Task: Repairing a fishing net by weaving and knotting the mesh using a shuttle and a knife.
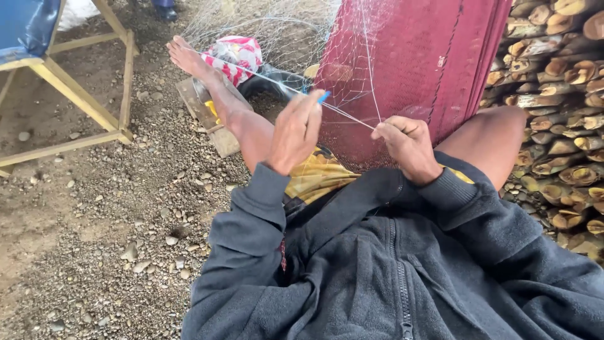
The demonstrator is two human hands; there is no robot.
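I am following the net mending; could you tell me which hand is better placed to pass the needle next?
Probably the left hand: it already pinches the blue needle, while the right hand grips the taut line.

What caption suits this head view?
Left hand holds a blue needle, right hand pinches net twine.

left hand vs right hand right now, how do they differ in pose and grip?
The left hand is raised, fingers pointing up, pinching a small blue tool. The right hand sits lower, knuckles up, closed in a fist on the thin white line. Only the left shows a tool. Both touch the same fishing net line, both in dark sleeves.
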